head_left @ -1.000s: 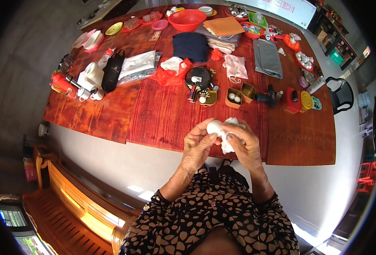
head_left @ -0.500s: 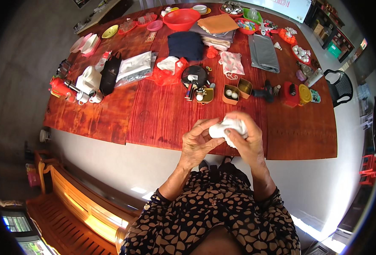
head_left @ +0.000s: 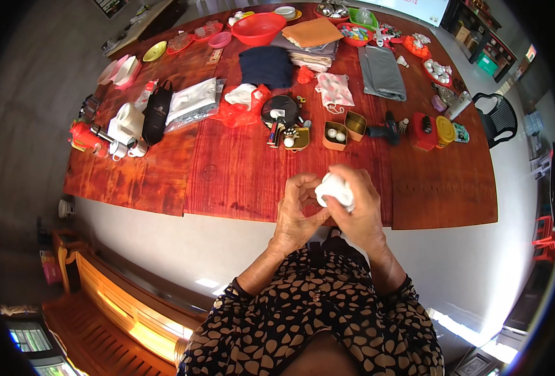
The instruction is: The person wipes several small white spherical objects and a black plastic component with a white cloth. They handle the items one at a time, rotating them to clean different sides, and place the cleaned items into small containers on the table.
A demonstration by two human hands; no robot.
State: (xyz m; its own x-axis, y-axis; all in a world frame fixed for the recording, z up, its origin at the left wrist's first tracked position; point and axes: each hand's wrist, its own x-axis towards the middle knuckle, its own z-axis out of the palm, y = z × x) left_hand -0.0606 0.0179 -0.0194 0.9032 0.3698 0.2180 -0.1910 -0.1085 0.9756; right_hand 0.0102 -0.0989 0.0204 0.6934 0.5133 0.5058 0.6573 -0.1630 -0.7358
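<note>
Over the table's near edge, my right hand [head_left: 360, 210] is closed on a white cloth bundle [head_left: 336, 190], thumb across its front. The bundle looks soft and rounded; what kind of cloth it is, I cannot tell. Beside its left side, my left hand [head_left: 295, 210] is curved, thumb and fingers apart, with the thumb reaching under the bundle. Past my hands stand a square tin with white balls [head_left: 336, 135], an open empty tin [head_left: 355, 125] and a low tin [head_left: 299, 139] with a small white-tipped object.
The red wooden table [head_left: 240, 182] also holds a dark cordless drill [head_left: 387, 130], a red jar [head_left: 424, 131], a red plastic bag [head_left: 243, 106], folded dark cloth [head_left: 265, 67], a white jug [head_left: 127, 122] and a red basin [head_left: 259, 29]. A wooden bench [head_left: 121, 294] stands at lower left.
The white bundle has turned and looks more compact, its left end drawn in. My left fingers have moved slightly right and upright. The view has shifted a little.
</note>
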